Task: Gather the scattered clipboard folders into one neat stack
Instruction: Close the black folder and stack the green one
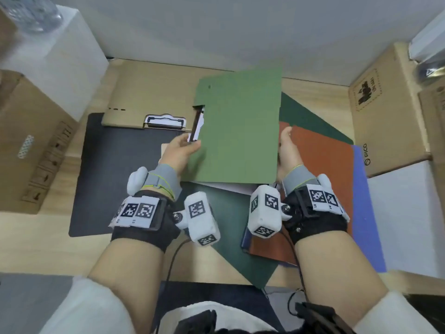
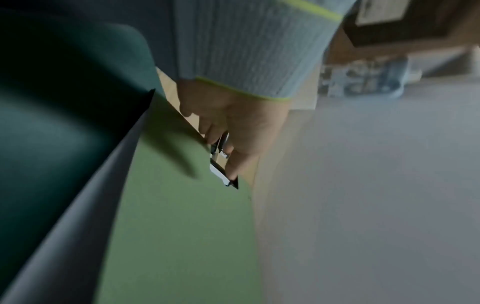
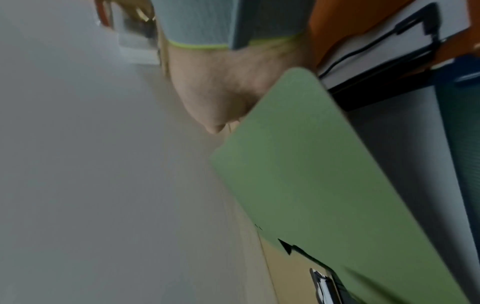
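A light green clipboard folder is held up off the desk between both hands. My left hand grips its left edge by the metal clip, with fingers curled around the clip. At the folder's right edge my right hand holds on, thumb up; its fingers are hidden behind the folder. Under and beside it lie a dark green folder, an orange-red folder, a blue folder, a black folder and a tan folder with a silver clip.
Cardboard boxes stand at the left and right of the wooden desk. A white box sits at the back left. A grey wall rises behind the desk. A black cable hangs from the left wrist.
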`<state>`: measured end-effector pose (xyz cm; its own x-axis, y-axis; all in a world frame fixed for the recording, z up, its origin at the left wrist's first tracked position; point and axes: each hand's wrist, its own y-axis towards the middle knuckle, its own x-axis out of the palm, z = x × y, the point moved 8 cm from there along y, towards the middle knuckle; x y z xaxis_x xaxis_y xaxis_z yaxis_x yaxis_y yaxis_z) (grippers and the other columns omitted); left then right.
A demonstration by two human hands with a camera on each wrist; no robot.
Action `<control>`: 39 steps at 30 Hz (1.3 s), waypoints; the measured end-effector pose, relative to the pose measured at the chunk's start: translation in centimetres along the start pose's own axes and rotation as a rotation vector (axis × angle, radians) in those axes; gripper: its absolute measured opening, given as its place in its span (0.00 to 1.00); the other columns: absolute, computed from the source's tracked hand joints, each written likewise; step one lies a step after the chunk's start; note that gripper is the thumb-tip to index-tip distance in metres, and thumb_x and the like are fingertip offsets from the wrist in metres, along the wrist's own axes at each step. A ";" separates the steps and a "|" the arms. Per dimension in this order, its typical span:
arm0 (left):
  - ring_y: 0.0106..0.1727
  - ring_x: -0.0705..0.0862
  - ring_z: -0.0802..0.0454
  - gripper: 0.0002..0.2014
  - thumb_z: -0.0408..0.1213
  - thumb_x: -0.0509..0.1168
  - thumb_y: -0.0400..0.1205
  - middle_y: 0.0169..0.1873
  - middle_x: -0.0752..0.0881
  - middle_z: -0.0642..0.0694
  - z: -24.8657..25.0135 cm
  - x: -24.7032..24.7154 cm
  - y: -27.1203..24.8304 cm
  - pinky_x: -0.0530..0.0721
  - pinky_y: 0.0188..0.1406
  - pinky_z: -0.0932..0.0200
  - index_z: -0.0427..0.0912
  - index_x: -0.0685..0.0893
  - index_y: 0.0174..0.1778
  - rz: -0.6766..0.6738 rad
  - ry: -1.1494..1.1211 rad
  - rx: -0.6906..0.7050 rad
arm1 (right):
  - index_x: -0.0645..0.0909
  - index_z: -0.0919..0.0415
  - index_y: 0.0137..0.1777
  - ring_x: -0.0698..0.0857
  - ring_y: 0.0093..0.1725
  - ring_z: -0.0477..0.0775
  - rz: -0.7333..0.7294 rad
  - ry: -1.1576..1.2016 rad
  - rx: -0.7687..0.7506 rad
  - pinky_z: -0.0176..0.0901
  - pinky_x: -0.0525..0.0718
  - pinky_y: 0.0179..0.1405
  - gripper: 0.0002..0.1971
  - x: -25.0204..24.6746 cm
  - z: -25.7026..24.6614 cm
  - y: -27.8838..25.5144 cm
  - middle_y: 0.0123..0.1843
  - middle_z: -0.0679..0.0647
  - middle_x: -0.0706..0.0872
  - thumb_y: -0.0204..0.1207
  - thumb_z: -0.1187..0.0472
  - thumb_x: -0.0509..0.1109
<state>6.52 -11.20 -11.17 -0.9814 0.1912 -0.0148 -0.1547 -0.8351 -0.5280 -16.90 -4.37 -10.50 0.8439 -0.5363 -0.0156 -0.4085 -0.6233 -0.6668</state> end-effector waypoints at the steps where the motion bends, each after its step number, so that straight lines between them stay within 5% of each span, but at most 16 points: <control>1: 0.74 0.74 0.46 0.33 0.39 0.69 0.78 0.77 0.72 0.39 -0.5 -0.6 0.4 0.65 0.79 0.54 0.38 0.67 0.79 0.100 0.145 -0.055 | 0.75 0.57 0.70 0.82 0.65 0.60 0.011 0.006 0.016 0.54 0.78 0.68 0.29 -0.6 0.4 0.0 0.65 0.54 0.83 0.82 0.38 0.47; 5: 0.75 0.72 0.44 0.33 0.38 0.67 0.80 0.78 0.70 0.42 -1.3 -0.3 0.9 0.68 0.71 0.59 0.37 0.62 0.81 0.158 0.326 -0.157 | 0.72 0.61 0.75 0.80 0.70 0.61 -0.026 -0.078 0.102 0.62 0.74 0.73 0.35 -1.1 3.2 1.6 0.74 0.60 0.79 0.73 0.38 0.62; 9: 0.59 0.81 0.44 0.30 0.43 0.71 0.74 0.69 0.79 0.38 -1.0 -1.2 1.7 0.74 0.57 0.58 0.32 0.76 0.70 0.256 0.334 -0.164 | 0.68 0.67 0.76 0.77 0.73 0.63 0.023 -0.211 0.052 0.62 0.72 0.75 0.34 -2.3 3.6 2.6 0.75 0.62 0.77 0.76 0.46 0.64; 14: 0.62 0.83 0.39 0.23 0.49 0.69 0.77 0.67 0.80 0.41 -1.3 -1.9 2.0 0.77 0.69 0.49 0.34 0.82 0.59 0.297 0.377 -0.160 | 0.83 0.65 0.54 0.85 0.51 0.61 0.037 -0.189 0.051 0.61 0.81 0.66 0.12 -1.9 2.5 0.7 0.47 0.59 0.87 0.80 0.56 0.65; 16: 0.61 0.84 0.37 0.21 0.48 0.70 0.76 0.64 0.83 0.37 -1.5 -2.3 1.8 0.79 0.68 0.44 0.35 0.82 0.56 0.308 0.343 -0.154 | 0.83 0.61 0.46 0.87 0.55 0.64 0.062 -0.262 0.031 0.59 0.81 0.66 0.10 -1.8 2.2 0.9 0.54 0.64 0.88 0.80 0.54 0.65; 19: 0.61 0.84 0.36 0.24 0.46 0.70 0.75 0.61 0.85 0.36 -1.1 -3.3 0.9 0.80 0.66 0.42 0.35 0.79 0.62 0.367 0.288 -0.115 | 0.82 0.70 0.57 0.85 0.58 0.65 0.103 -0.368 -0.039 0.49 0.79 0.61 0.19 -1.2 1.4 0.7 0.62 0.68 0.86 0.81 0.54 0.61; 21: 0.59 0.84 0.38 0.24 0.45 0.69 0.76 0.62 0.84 0.36 -0.6 -4.2 0.4 0.80 0.65 0.45 0.36 0.77 0.64 0.409 0.276 -0.081 | 0.84 0.67 0.45 0.82 0.48 0.67 0.096 -0.406 -0.074 0.49 0.77 0.51 0.16 -0.7 1.3 0.7 0.46 0.68 0.86 0.79 0.55 0.61; 22: 0.56 0.84 0.40 0.23 0.44 0.69 0.77 0.62 0.84 0.35 -0.2 -4.9 0.2 0.81 0.62 0.47 0.35 0.77 0.64 0.429 0.265 -0.048 | 0.79 0.61 0.32 0.76 0.38 0.63 0.093 -0.399 -0.070 0.47 0.73 0.41 0.14 -0.4 1.5 0.7 0.33 0.63 0.79 0.76 0.55 0.62; 24: 0.48 0.80 0.45 0.22 0.43 0.69 0.77 0.60 0.84 0.34 0.9 -6.6 -0.4 0.78 0.53 0.54 0.34 0.78 0.63 0.476 0.255 0.012 | 0.67 0.56 0.25 0.64 0.31 0.54 0.105 -0.395 -0.061 0.43 0.60 0.32 0.13 -0.5 2.0 1.4 0.28 0.54 0.66 0.70 0.58 0.62; 28: 0.44 0.77 0.45 0.16 0.44 0.69 0.76 0.51 0.85 0.35 3.8 -10.5 -1.7 0.78 0.49 0.53 0.37 0.83 0.53 0.529 0.289 0.110 | 0.81 0.66 0.52 0.75 0.47 0.53 0.050 -0.461 -0.066 0.40 0.73 0.49 0.09 0.1 1.6 1.1 0.45 0.53 0.74 0.76 0.63 0.65; 30: 0.41 0.78 0.46 0.05 0.41 0.71 0.73 0.42 0.82 0.39 5.1 -11.3 -2.6 0.79 0.47 0.52 0.47 0.82 0.38 0.499 0.214 0.165 | 0.73 0.51 0.47 0.75 0.43 0.48 -0.028 -0.432 -0.077 0.29 0.72 0.45 0.03 1.3 1.4 1.1 0.42 0.49 0.73 0.79 0.60 0.64; 31: 0.36 0.80 0.48 0.06 0.39 0.72 0.71 0.39 0.82 0.41 5.6 -11.3 -2.9 0.80 0.47 0.52 0.50 0.80 0.33 0.475 0.149 0.187 | 0.79 0.61 0.46 0.73 0.42 0.46 -0.046 -0.384 -0.078 0.29 0.72 0.45 0.08 1.8 1.1 1.0 0.42 0.48 0.73 0.80 0.57 0.64; 32: 0.31 0.82 0.53 0.08 0.36 0.72 0.71 0.36 0.82 0.44 5.9 -10.9 -3.1 0.81 0.46 0.54 0.52 0.80 0.34 0.438 0.087 0.204 | 0.73 0.73 0.57 0.75 0.46 0.46 -0.040 -0.339 -0.074 0.33 0.75 0.52 0.19 1.9 0.9 1.6 0.46 0.48 0.75 0.80 0.54 0.63; 33: 0.29 0.83 0.59 0.08 0.32 0.71 0.74 0.36 0.82 0.46 6.2 -9.8 -3.4 0.82 0.45 0.58 0.50 0.82 0.41 0.384 0.038 0.219 | 0.77 0.62 0.63 0.76 0.49 0.46 -0.034 -0.306 -0.082 0.35 0.77 0.55 0.17 2.0 0.3 1.2 0.52 0.49 0.76 0.81 0.52 0.63; 36: 0.45 0.82 0.50 0.18 0.26 0.65 0.79 0.50 0.82 0.40 5.8 -5.2 -3.4 0.82 0.57 0.54 0.45 0.79 0.64 0.218 -0.043 0.218 | 0.69 0.60 0.76 0.79 0.42 0.44 0.100 -0.210 -0.211 0.32 0.80 0.37 0.22 -0.4 -2.1 1.2 0.62 0.53 0.78 0.82 0.62 0.60; 39: 0.44 0.84 0.48 0.17 0.28 0.68 0.71 0.53 0.84 0.39 4.0 0.0 -3.1 0.82 0.56 0.49 0.50 0.79 0.52 0.070 -0.060 0.144 | 0.72 0.62 0.74 0.82 0.65 0.58 0.294 -0.171 -0.250 0.56 0.80 0.66 0.21 -6.1 -2.2 0.7 0.72 0.58 0.78 0.81 0.69 0.56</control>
<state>6.59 -10.69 -6.19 -0.9947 0.1030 0.0056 -0.0966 -0.9112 -0.4004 -23.14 -2.80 -9.25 0.7157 -0.6227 -0.3161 -0.6947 -0.5882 -0.4140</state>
